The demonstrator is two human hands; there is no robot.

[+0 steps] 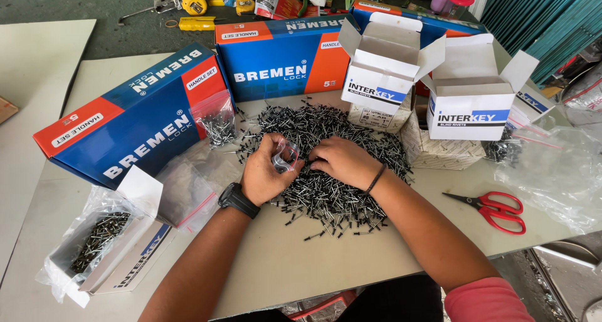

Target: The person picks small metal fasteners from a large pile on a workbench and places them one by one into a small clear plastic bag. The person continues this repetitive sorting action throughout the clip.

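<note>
While the loose rivets [326, 165] lie heaped at the centre of the worktop [282, 259], everything else is ranged around the heap within arm's reach. At far left, an opened white carton [119, 259] lined with a clear bag holds dark rivets, apparently as a nearby store. Behind it a long blue and orange box [132, 127] is tilted on edge, with a small filled bag [216, 118] leaning against it; it reads as a backstop that keeps the pile from spreading.

The left hand [263, 171], with a watch at the wrist, has its grip closed on a small clear bag [285, 156] held just above the heap, its mouth towards the other hand. The right hand [342, 161] lies on the rivets beside it, fingers curled down into the pile; what they grasp cannot be told.

Further right stand two open white boxes [433, 87], flaps up, and red scissors [495, 209] lie on the worktop near empty clear bags [552, 171].
</note>
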